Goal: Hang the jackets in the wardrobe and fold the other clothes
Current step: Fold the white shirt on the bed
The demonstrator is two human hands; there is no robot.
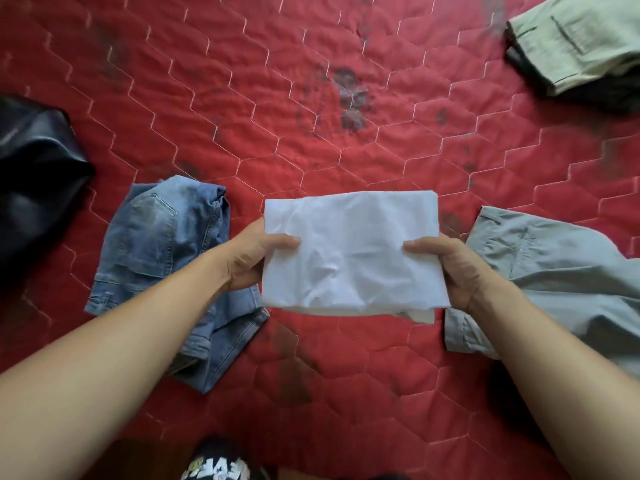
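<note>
Over stained red quilted bedspread point(277, 116), left hand point(256, 256) and right hand point(448, 268) pinching folded white cloth point(349, 251)

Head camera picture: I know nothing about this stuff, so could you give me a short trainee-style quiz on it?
1. True or false: the left hand and the right hand both hold the folded white cloth.
2. Which garment lies left of that cloth? A blue jeans; B striped socks; C yellow scarf.
3. Fill in: the other clothes lie on a ___ quilt.
Key: 1 true; 2 A; 3 red.
</note>
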